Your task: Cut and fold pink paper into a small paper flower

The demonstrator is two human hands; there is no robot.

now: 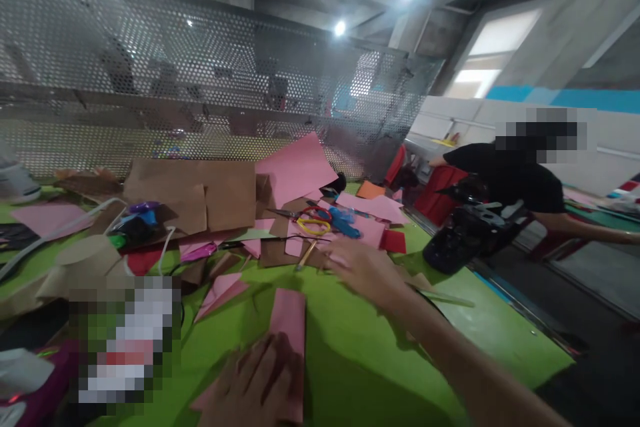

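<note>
My left hand [253,377] lies with its fingers stretched over a pink paper strip [289,310] on the green table, pressing it down. My right hand [363,270] reaches forward, slightly blurred, fingers outstretched at the near edge of a heap of paper scraps. Just left of its fingertips is a thin yellowish pencil-like stick [307,256]. Beyond it lie scissors with red and yellow handles [315,219] and a blue plastic object [344,221]. A folded pink paper piece [221,293] rests left of the strip. Whatever is under the right fingertips is hidden.
A brown cardboard piece [190,195] and a pink sheet [300,170] lean at the back near a perforated metal screen [210,80]. A black machine [463,233] stands at the right table edge. Beyond it sits a person in black [510,177]. Cables and scraps crowd the left.
</note>
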